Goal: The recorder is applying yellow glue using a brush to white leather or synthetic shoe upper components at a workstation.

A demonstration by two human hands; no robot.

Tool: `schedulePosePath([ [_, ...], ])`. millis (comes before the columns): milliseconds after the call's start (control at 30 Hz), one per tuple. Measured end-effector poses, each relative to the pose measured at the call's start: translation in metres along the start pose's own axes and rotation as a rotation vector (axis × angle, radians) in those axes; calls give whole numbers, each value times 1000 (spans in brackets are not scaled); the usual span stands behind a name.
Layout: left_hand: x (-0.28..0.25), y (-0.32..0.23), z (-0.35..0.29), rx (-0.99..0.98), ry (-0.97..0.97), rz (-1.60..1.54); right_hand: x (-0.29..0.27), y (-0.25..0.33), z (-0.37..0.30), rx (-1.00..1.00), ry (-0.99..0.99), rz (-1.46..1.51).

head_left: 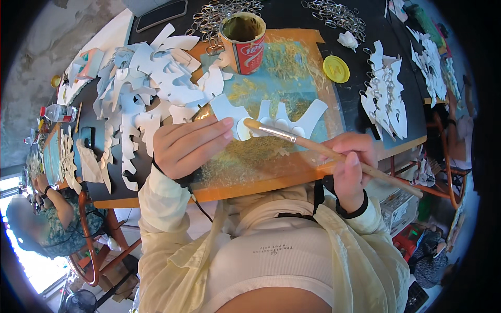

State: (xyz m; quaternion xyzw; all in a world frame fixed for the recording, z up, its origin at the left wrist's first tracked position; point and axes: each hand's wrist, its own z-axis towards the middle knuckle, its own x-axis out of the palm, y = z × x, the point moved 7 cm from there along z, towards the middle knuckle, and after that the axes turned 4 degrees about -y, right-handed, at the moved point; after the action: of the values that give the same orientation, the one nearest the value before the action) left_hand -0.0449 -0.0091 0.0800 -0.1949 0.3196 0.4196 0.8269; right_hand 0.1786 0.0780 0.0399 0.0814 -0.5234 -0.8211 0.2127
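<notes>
A white flat cut-out piece [309,117] with prong-like arms and rounded notches lies on the smeared work board [224,175]. My left hand [190,143] is at its left end, fingers stretched together and tips against the piece; the thumb is mostly hidden. Closed around the wooden handle of a paintbrush [308,145] is my right hand [349,161]. The brush's yellowish bristles touch the piece near my left fingertips. Just beyond the piece stands an open red can [249,55], its inside coated brownish.
White cut-outs [167,78] are heaped on the left. Metal rings [209,21] lie behind the can, with more rings [339,15] to its right. A yellow lid [335,69] and white pieces with rings [384,94] sit right. Another person [57,224] works at far left.
</notes>
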Motion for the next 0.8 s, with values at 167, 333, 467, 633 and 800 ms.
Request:
schedulePosePath([
  [167, 1, 1, 1, -21, 0, -12, 2, -11, -10, 77, 30, 77],
  [333, 3, 2, 0, -12, -16, -16, -1, -17, -21, 130, 86, 93],
  [467, 2, 3, 1, 3, -26, 13, -14, -19, -25, 112, -98, 242],
  [633, 3, 2, 1, 20, -32, 5, -3, -20, -19, 135, -187, 198],
  [800, 8, 4, -1, 34, -34, -30, 10, -30, -32, 171, -147, 179],
])
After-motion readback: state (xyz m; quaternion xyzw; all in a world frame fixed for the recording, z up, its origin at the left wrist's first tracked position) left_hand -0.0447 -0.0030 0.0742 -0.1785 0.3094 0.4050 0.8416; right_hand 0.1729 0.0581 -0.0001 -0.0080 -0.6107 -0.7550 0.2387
